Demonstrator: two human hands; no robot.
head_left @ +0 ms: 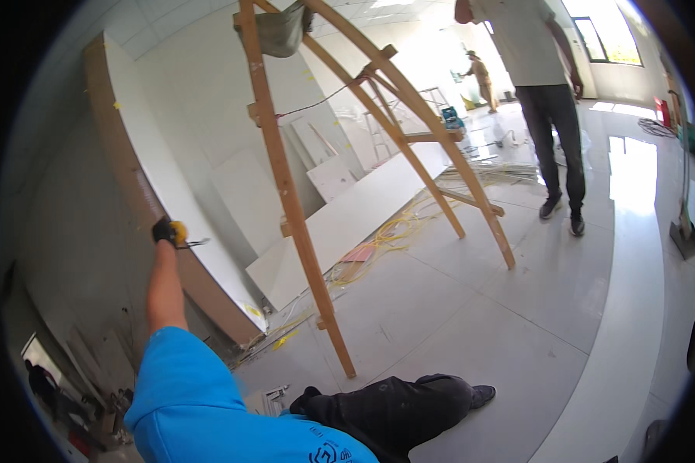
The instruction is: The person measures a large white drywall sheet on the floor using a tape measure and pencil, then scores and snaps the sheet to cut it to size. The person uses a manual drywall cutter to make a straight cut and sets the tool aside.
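My left arm stretches out from a blue sleeve toward a tall white panel [162, 154] with a brown edge face [123, 154]. On that hand, my left hand [163, 231], is a dark glove, its fingers closed around a small rounded yellow tool [179, 232] that looks like a tape measure. A thin dark piece sticks out beside the tool toward the panel's white face. The hand is at the panel's edge; whether it touches cannot be told. My right hand is out of view. Below are my blue shirt and dark-trousered legs [394, 409].
A wooden A-shaped trestle ladder [293, 208] stands close by, a grey cloth bag [278, 32] hanging at its top. Yellow cables [390, 231] and long white boards [347, 224] lie beyond. A person [552, 116] stands at right; another [480, 77] is farther off. A shovel [683, 231] leans at far right.
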